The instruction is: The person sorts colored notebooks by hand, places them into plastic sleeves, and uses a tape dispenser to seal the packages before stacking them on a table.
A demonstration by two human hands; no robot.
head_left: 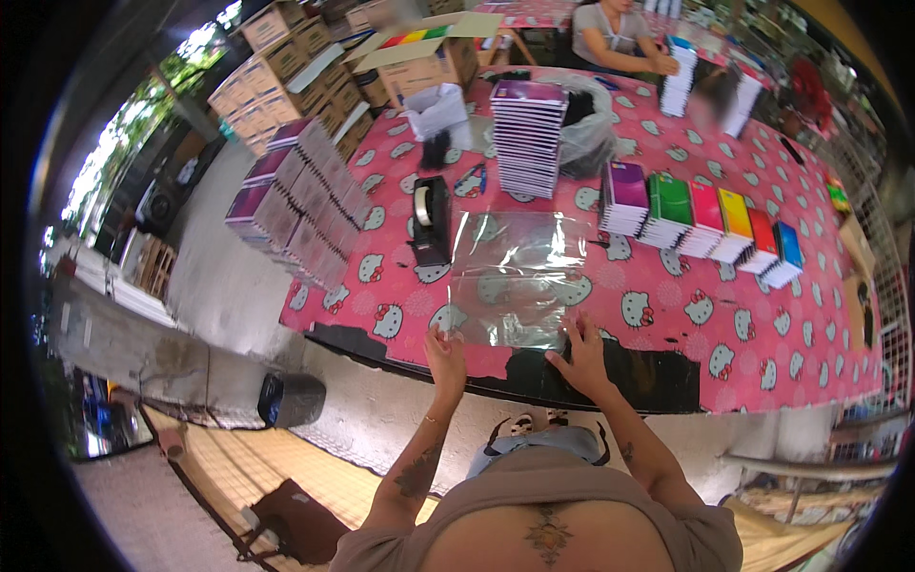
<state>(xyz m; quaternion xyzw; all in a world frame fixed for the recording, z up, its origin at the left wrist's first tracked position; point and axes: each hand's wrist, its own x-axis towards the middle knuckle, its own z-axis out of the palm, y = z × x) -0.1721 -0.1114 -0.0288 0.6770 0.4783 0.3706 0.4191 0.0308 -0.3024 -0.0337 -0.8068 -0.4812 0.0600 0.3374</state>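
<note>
A clear plastic bag (pixel 515 286) lies flat and shiny on the pink cloth in front of me. My left hand (pixel 445 362) is closed in a pinch at its near left corner. At the near right corner, my right hand (pixel 584 360) rests with thumb and fingers apart, touching the film. Just left of the bag stands a black tape dispenser (pixel 432 224) with a roll of tape. Beyond the bag rises a tall stack of purple-covered notebooks (pixel 527 138). To its right, shorter notebook stacks run in a row: purple (pixel 625 191), green (pixel 669 202), pink, yellow, red and blue (pixel 786 250).
Wrapped purple notebooks (pixel 300 205) are piled at the table's left edge. Behind are a plastic sack (pixel 586 133), a white bag (pixel 437 114) and an open carton (pixel 424 71). A person (pixel 620 38) handles a notebook stack (pixel 678 81) across the table. Black surface (pixel 648 377) shows through torn cloth.
</note>
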